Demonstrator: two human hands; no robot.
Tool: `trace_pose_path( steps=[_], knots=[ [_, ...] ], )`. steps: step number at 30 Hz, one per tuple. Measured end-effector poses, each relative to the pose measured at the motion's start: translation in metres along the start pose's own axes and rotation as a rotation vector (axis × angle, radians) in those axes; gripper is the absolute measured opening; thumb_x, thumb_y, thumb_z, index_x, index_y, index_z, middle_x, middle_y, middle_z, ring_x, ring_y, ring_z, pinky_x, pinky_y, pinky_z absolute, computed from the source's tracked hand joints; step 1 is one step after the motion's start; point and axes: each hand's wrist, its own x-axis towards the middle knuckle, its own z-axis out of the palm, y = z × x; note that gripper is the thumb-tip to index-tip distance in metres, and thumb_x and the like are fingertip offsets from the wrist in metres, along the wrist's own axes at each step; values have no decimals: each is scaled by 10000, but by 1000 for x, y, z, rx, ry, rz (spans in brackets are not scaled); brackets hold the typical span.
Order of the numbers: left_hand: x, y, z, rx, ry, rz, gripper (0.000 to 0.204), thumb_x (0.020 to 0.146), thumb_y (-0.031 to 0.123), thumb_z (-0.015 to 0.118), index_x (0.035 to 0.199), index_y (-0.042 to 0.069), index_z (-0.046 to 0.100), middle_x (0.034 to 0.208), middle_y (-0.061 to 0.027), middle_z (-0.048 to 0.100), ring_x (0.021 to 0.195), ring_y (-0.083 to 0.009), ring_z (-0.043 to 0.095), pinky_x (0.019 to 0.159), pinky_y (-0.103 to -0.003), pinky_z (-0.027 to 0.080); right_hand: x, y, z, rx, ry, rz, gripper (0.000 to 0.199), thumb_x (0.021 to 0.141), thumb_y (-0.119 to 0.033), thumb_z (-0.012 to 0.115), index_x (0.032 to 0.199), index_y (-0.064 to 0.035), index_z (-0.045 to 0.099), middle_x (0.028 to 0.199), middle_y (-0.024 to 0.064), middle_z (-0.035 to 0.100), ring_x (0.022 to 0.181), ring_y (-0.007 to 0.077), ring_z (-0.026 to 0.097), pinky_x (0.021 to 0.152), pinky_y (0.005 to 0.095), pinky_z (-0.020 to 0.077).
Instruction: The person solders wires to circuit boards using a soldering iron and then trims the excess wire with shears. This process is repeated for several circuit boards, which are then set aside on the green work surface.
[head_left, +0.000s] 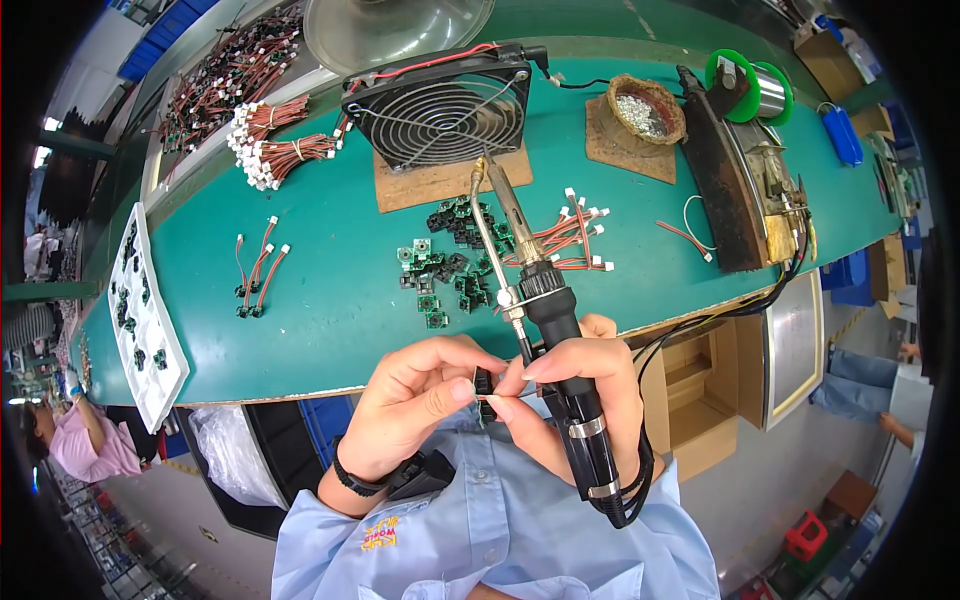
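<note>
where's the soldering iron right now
In the head view the soldering iron is gripped in the right hand just right of centre, its tip pointing up toward the fan.

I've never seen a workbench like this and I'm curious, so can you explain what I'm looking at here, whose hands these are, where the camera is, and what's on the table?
This is one picture from a camera worn on a person's head, looking down at their own two hands. The wide lens bends straight edges.

The right hand grips a soldering iron by its black handle, metal tip pointing away toward a small fan. Both hands pinch a small dark part between the fingertips; the left hand wears a black wristband.

On the green bench lie small circuit boards, bundles of red wires with white plugs, a white tray of parts, a bowl-shaped holder of metal bits and a green spool of solder wire.

Another person sits at far left.
</note>
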Motion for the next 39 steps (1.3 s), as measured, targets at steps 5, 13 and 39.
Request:
trace_pose_path(
  steps=[5, 13, 39],
  knots=[
    [1, 5, -1, -20, -19, -17, 210, 881, 89, 560, 1051, -35, 550, 959, -60, 574, 926, -112, 538, 807, -258, 416, 4, -4, -7, -7, -79, 52, 426, 633, 26, 733, 968, -103, 504, 747, -16, 612, 629, 132, 534, 676, 287, 338],
    [4, 12, -1, -16, -101, -20, 145, 857, 0, 541, 1000, -20, 536, 986, -86, 558, 940, -136, 544, 822, -276, 422, 4, -3, -16, 88, -257, 166, 439, 698, 47, 712, 1009, -68, 424, 808, 80, 621, 760, 160, 608, 665, 270, 456],
    [18, -1, -10, 375, 387, 319, 89, 804, 3, 523, 836, 35, 447, 954, -173, 614, 890, -185, 583, 809, -315, 447, -36, 7, -41, -364, -209, -196, 392, 599, -272, 782, 947, -155, 645, 727, -38, 604, 685, 118, 561, 835, 344, 284]
  ],
)
